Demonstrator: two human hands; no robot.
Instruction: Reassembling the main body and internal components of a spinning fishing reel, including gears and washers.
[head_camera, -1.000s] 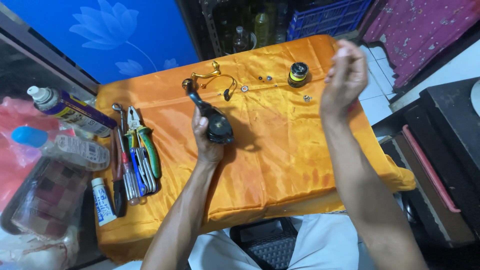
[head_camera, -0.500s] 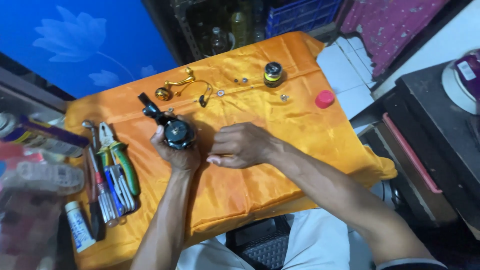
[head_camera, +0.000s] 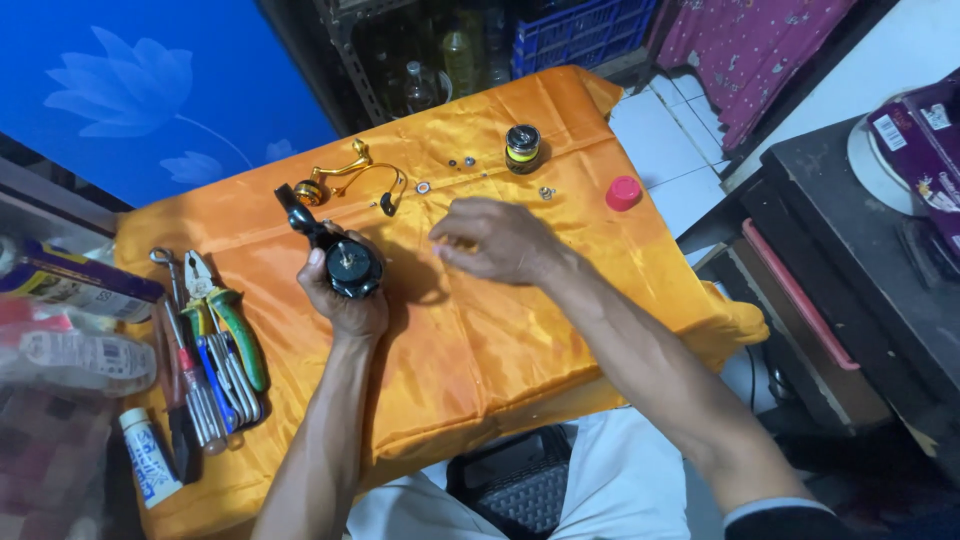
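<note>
The left hand (head_camera: 345, 300) grips the black reel body (head_camera: 345, 262); beside it, the right hand (head_camera: 495, 240) hovers loosely curled, empty, over the orange cloth (head_camera: 520, 330).

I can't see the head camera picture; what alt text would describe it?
A person's left hand holds a black fishing reel body over an orange cloth, while the right hand hovers beside it. Small parts, a gold bail arm, a spool and a red cap lie beyond; pliers lie left.
</note>
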